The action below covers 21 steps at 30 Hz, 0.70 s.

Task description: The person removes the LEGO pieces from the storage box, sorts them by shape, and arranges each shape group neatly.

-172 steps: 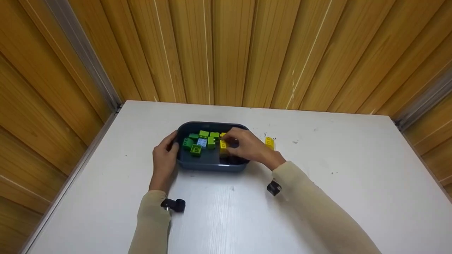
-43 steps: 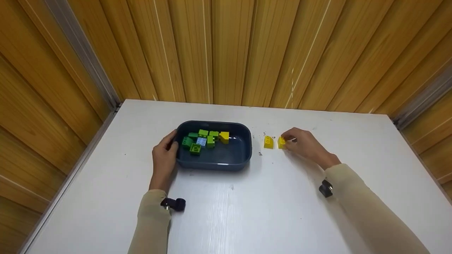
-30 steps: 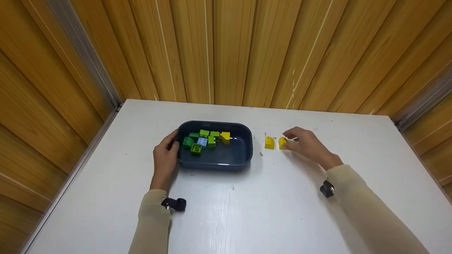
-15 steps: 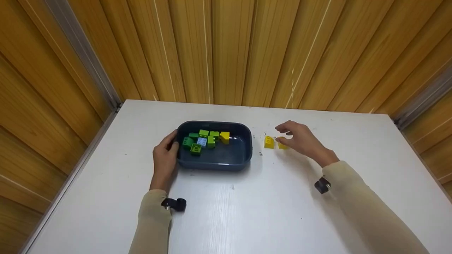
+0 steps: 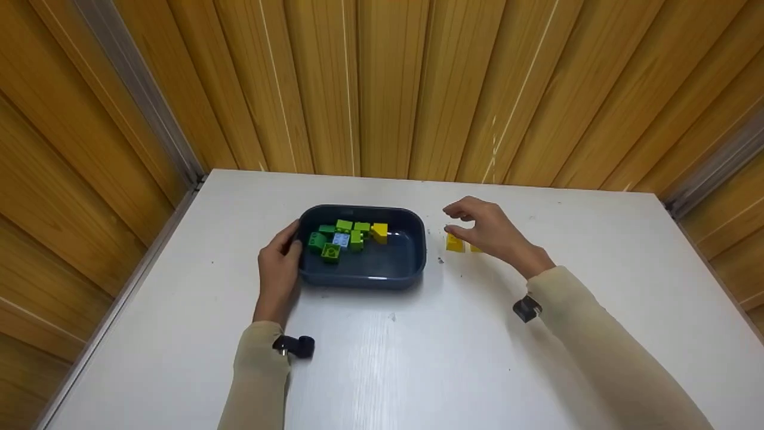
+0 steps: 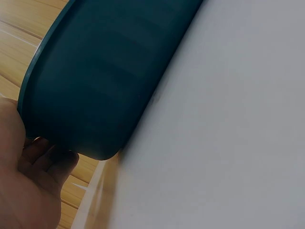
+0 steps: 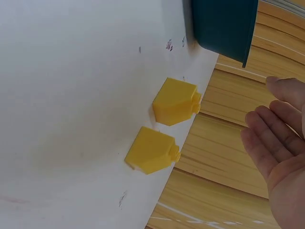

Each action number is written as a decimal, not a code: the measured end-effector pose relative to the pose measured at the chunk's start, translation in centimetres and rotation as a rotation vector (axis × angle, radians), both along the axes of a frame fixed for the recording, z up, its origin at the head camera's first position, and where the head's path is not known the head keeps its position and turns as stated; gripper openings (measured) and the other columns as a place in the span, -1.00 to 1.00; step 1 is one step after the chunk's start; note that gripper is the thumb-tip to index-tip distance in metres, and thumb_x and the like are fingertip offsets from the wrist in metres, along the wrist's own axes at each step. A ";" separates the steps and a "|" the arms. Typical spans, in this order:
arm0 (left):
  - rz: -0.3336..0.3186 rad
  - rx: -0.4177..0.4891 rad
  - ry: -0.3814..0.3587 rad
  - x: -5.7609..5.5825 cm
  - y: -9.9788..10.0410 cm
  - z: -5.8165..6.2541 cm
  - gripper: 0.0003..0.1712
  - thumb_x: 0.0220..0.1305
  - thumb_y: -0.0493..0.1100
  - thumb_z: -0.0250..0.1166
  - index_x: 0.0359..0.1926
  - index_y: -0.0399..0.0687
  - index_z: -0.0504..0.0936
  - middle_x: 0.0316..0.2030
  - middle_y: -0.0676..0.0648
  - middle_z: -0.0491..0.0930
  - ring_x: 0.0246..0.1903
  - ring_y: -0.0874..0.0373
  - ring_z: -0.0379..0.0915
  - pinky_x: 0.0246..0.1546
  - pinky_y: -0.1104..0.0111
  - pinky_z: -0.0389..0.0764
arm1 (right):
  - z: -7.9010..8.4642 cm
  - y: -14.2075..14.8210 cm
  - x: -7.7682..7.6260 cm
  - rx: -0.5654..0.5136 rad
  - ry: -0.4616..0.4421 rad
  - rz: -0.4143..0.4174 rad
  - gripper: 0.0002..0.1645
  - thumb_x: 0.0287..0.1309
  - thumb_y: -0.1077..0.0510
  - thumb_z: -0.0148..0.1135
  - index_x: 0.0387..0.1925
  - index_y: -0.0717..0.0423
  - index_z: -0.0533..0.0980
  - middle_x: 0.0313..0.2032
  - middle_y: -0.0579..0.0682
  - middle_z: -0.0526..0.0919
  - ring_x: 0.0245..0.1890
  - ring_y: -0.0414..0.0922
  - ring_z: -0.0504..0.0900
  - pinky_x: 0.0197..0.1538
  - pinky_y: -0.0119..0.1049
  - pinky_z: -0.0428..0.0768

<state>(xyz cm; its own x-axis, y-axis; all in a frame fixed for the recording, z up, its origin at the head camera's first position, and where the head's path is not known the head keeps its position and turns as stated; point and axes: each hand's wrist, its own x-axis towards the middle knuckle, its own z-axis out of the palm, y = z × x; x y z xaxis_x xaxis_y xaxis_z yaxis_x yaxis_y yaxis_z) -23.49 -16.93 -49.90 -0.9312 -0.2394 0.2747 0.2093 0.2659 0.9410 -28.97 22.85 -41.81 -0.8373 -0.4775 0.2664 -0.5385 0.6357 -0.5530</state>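
My left hand (image 5: pixel 277 272) grips the left end of a dark blue tray (image 5: pixel 358 283), thumb near the rim; in the left wrist view some fingers curl below the tray's end. Inside the tray lie several green building bricks (image 5: pixel 332 253), a light blue brick (image 5: pixel 341 240) and a yellow sloped brick (image 5: pixel 379 233). Right of the tray, my right hand (image 5: pixel 492 230) hovers with thumb and fingers spread, holding nothing. Beneath it two yellow sloped bricks stand side by side: the nearer to the tray (image 7: pixel 174 102) and the farther one (image 7: pixel 150 150), partly hidden in the head view.
Everything rests on a white table (image 5: pixel 370 358) with small dark marks on its top. Wood-look panels (image 5: pixel 388 89) rise behind the table's back edge and at both sides.
My right hand has taken a yellow brick from the tray, set it right of the other one and let go. It now rises and moves left. The left hand stays.
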 end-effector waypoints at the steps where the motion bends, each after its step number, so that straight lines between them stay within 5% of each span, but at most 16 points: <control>1: -0.002 0.000 0.004 0.0 0.0 0.0 -0.51 0.55 -0.39 0.11 0.43 -0.28 0.54 0.38 -0.22 0.53 0.44 -0.05 0.37 0.48 0.15 0.36 | 0.1 -0.3 0.0 -0.007 0.005 0.010 -0.59 0.27 0.29 0.50 0.13 0.29 0.65 0.02 0.18 0.72 0.05 0.14 0.73 0.19 0.03 0.70; 21: 0.006 0.002 0.001 0.1 -0.4 0.0 -0.51 0.54 -0.40 0.11 0.42 -0.28 0.55 0.37 -0.23 0.54 0.44 -0.07 0.38 0.47 0.14 0.37 | 0.5 -4.9 0.0 -0.081 -0.036 0.092 -0.59 0.31 0.28 0.48 0.16 0.29 0.65 0.06 0.17 0.72 0.10 0.09 0.72 0.22 0.00 0.68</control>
